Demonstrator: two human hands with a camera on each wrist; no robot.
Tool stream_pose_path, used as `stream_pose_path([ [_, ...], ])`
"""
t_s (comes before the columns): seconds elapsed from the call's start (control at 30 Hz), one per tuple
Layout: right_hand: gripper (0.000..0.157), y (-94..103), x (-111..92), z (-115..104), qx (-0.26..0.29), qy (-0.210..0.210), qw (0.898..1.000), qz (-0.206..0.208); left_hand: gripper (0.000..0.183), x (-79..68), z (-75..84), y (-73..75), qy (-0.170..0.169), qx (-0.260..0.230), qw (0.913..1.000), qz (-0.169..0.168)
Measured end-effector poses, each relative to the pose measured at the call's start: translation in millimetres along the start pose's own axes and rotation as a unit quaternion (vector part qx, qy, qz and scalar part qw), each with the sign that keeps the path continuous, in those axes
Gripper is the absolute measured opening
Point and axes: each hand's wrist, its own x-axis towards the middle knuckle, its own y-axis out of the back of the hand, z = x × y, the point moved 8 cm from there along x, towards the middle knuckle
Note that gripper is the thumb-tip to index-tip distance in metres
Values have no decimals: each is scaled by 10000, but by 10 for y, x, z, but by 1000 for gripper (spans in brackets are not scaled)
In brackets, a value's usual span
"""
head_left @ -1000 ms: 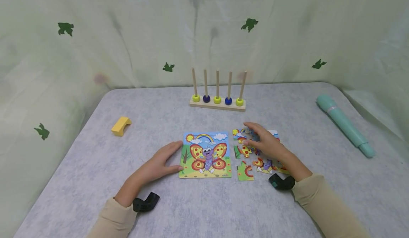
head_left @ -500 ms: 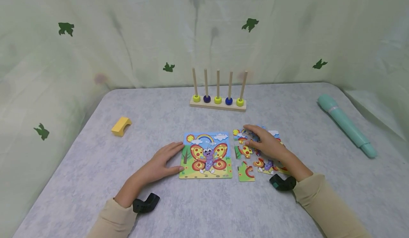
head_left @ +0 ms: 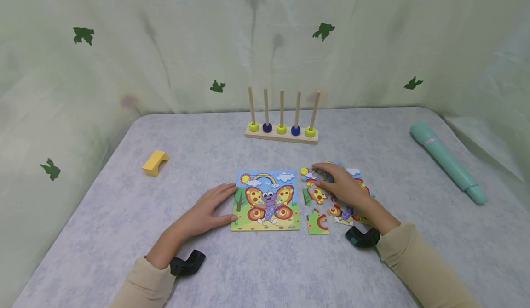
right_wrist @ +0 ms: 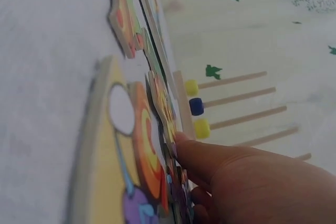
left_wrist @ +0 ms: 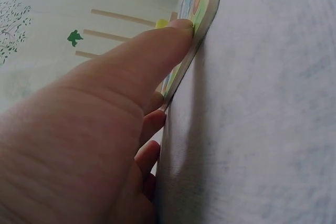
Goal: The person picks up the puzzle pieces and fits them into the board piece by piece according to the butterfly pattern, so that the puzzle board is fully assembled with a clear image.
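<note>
"Between the left hand [head_left: 207, 211] and the right hand [head_left: 345, 188], what's lying there?"

"Butterfly board [head_left: 268, 202]. The left thumb and loose fingers rest at its edge, not clenched, probably to steady it."

"And the other hand?"

"Spread over loose puzzle pieces [head_left: 314, 225] just beside the board, thumb touching one; I see no firm grip. They're likely kept close for easy reach."

"Farther out?"

"Ahead of both hands, a peg stand [head_left: 281, 136]; past the left, a yellow block [head_left: 154, 162]; well off right, a teal rod [head_left: 449, 163]. Kept aside, I'd guess."
</note>
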Motion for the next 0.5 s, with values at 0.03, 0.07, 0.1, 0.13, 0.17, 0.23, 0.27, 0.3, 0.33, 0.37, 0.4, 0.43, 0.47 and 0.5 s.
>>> stream_pose_path([
  [0.03, 44, 1, -1, -2, -12, -24, 10000, 20, 72, 0, 0, 0, -6, -8, 10000, 4],
  [0.07, 43, 3, -1, -5, -44, -36, 10000, 49, 72, 0, -1, -2, -7, -8, 10000, 4],
  [0.1, 43, 5, -1, -10, -79, -32, 9999, 75, 72, -1, -2, -2, -6, -9, 10000, 4],
  [0.13, 42, 7, 0, -16, -111, -19, 9999, 102, 72, 0, -3, -3, -6, -14, 10000, 2],
  [0.17, 42, 10, 1, -24, -155, 10, 9998, 128, 72, 0, -4, -4, -6, -13, 10000, 1],
  [0.23, 42, 13, 1, -45, -214, 77, 9996, 167, 72, 1, -5, -3, -13, -4, 10000, 6],
  [0.27, 42, 15, 1, -54, -239, 108, 9995, 183, 72, 1, -5, -1, -10, -3, 10000, 5],
  [0.3, 42, 16, 0, -63, -247, 123, 9994, 193, 72, 1, -4, 1, -13, -3, 10000, 12],
  [0.33, 42, 18, 0, -73, -250, 133, 9994, 206, 72, 2, -2, 3, -19, 6, 10000, 14],
  [0.37, 43, 24, -1, -76, -239, 107, 9994, 222, 72, 1, 0, 5, -21, 12, 10000, 16],
  [0.4, 43, 31, -1, -81, -221, 77, 9994, 237, 72, 1, 2, 6, -26, 17, 10000, 19],
  [0.43, 44, 39, -2, -86, -203, 67, 9994, 261, 72, 1, 5, 7, -33, 28, 10000, 21],
  [0.47, 44, 48, -3, -96, -171, 70, 9994, 284, 72, 1, 6, 7, -31, 35, 10000, 16],
  [0.5, 44, 55, -4, -100, -159, 50, 9994, 301, 72, 1, 8, 5, -39, 45, 10000, 16],
])
